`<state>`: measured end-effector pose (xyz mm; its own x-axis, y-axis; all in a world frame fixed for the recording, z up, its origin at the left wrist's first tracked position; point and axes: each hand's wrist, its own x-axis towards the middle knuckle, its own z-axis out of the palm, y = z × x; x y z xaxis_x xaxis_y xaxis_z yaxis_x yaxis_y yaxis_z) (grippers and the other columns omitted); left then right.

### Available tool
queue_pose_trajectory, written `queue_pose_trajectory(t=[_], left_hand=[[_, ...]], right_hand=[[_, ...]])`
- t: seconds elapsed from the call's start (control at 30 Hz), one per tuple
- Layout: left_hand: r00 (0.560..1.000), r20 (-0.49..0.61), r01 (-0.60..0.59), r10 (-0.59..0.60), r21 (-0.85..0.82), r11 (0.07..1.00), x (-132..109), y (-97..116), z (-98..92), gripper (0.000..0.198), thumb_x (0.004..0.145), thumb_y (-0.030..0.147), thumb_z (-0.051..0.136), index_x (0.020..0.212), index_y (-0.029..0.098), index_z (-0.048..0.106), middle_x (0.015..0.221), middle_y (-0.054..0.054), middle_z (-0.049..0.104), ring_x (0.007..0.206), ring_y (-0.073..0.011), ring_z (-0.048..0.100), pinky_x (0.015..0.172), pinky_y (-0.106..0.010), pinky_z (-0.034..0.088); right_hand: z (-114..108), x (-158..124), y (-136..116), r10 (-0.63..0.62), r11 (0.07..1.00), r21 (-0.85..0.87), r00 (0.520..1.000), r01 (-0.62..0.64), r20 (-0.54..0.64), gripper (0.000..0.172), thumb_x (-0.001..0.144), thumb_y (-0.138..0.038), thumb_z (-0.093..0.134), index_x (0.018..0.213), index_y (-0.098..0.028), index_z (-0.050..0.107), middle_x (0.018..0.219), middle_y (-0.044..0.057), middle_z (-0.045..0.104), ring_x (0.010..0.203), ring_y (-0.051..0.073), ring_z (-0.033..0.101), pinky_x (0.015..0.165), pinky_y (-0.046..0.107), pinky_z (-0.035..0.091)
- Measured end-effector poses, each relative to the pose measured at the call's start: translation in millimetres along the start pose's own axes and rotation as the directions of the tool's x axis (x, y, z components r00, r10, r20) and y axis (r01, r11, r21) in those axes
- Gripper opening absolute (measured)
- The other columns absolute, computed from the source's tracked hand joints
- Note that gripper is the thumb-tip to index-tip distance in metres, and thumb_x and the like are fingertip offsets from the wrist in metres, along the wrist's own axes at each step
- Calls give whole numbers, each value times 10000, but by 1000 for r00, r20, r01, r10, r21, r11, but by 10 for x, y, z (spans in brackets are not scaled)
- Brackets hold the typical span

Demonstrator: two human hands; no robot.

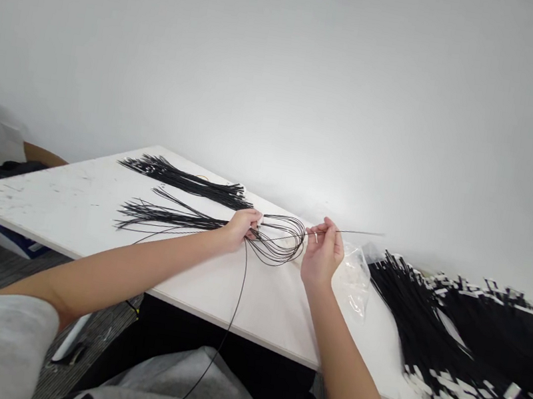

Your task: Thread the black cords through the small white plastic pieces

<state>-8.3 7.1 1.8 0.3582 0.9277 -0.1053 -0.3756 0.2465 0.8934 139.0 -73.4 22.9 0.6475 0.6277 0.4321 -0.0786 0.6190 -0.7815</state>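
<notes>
My left hand (242, 226) is closed around a bundle of thin black cables (172, 217) above the white table. The bundle's loose ends fan out to the left, and on the right it bends round in loops (290, 242). My right hand (323, 252) pinches a single black strand (360, 232) just right of the loops; its free end points off to the right. One long cable (240, 290) hangs from beneath my left hand, over the table edge and across my lap. Something small and white shows at my left fingertips.
Another bundle of black cables (188, 180) lies behind on the white table (94, 199). A clear plastic bag (355, 278) is right of my right hand. Large piles of black cables with white ends (493, 330) cover the right side. A cardboard box (43, 155) stands beyond the left edge.
</notes>
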Motion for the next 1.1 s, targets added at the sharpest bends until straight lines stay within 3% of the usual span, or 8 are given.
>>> queue_pose_trajectory(t=[0.13,0.27,0.37,0.53,0.6,0.8,0.97,1.1], left_hand=[[999,38,14,-14,-3,1000,-43,25,16,183,643,198,583,545,149,436,474,52,305,371,-50,320,356,-174,203],[998,57,16,-15,-11,1000,-36,13,14,219,634,171,567,518,157,382,471,53,282,371,-46,301,359,-175,181],[999,41,1,0,-21,1000,2,-14,-3,215,632,169,559,528,160,371,476,57,279,367,-41,289,362,-176,173],[999,38,-36,37,-5,999,43,-20,-26,225,629,175,559,527,162,359,479,56,285,370,-42,307,365,-179,171],[998,48,-47,48,-20,999,45,-6,-28,213,631,169,557,530,159,370,475,59,276,367,-40,299,367,-176,165],[994,77,-64,71,-86,994,39,27,-27,239,644,181,589,533,155,379,475,60,269,367,-34,286,374,-172,154],[988,87,-120,126,-78,990,45,24,-35,262,646,185,604,526,156,373,472,59,260,375,-38,301,381,-175,144],[977,121,-168,174,-60,984,32,19,-33,266,664,215,607,533,155,383,481,59,250,383,-38,301,392,-177,149]], right_hand=[[-30,14,-50,16,1000,-8,1000,-16,-11,405,814,-429,500,1175,-246,506,758,-35,478,462,22,415,454,199,412],[-23,-110,-77,18,987,-163,987,9,159,506,849,-416,443,1328,-269,366,607,-70,452,356,22,303,344,181,263],[-8,-205,-79,-11,932,-336,936,137,352,441,848,-392,453,1256,-231,488,527,-59,451,419,57,389,403,198,335],[4,-238,-57,-104,781,-457,809,426,578,246,814,-356,519,893,-217,705,682,19,622,657,142,558,620,278,450],[-5,-219,-35,-87,759,-484,804,436,589,239,810,-354,523,865,-215,710,690,18,635,628,136,546,603,270,440],[-64,-170,26,5,775,-547,863,316,505,307,784,-361,540,1004,-198,679,589,-15,561,510,87,420,488,222,358],[-63,-179,18,-21,765,-552,870,331,493,240,766,-333,529,818,-183,708,448,-59,299,447,68,277,449,214,285],[-52,-189,10,-99,701,-592,876,398,472,224,761,-298,505,736,-180,694,453,-65,240,442,63,247,462,213,280]])
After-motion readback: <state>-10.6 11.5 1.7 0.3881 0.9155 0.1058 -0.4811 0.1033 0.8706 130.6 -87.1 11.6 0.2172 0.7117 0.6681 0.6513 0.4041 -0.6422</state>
